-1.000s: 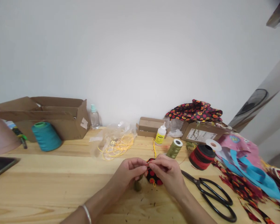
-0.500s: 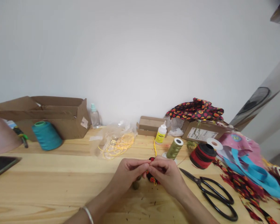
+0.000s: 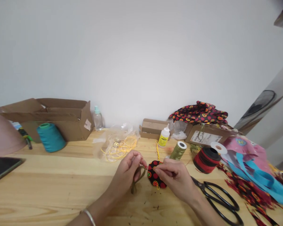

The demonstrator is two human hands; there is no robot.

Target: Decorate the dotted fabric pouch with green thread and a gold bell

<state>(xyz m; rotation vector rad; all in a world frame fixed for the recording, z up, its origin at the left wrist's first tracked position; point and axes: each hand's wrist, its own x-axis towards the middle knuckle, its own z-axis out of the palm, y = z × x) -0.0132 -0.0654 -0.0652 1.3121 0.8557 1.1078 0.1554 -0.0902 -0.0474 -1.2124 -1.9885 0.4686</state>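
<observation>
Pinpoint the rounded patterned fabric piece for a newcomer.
On the pale wooden table, find the bare left hand and right hand. Between them is a rounded black fabric piece with red dots; unlike the dark printed fabric heap behind, yellow cord meets its far edge.

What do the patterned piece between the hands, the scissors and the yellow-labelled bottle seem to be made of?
The patterned piece looks like matte cloth, by its dull printed surface. The scissors appear to be metal, their smooth black handles faintly glossy, perhaps coated. The bottle is probably smooth plastic, by its white moulded-looking nozzle.
</observation>
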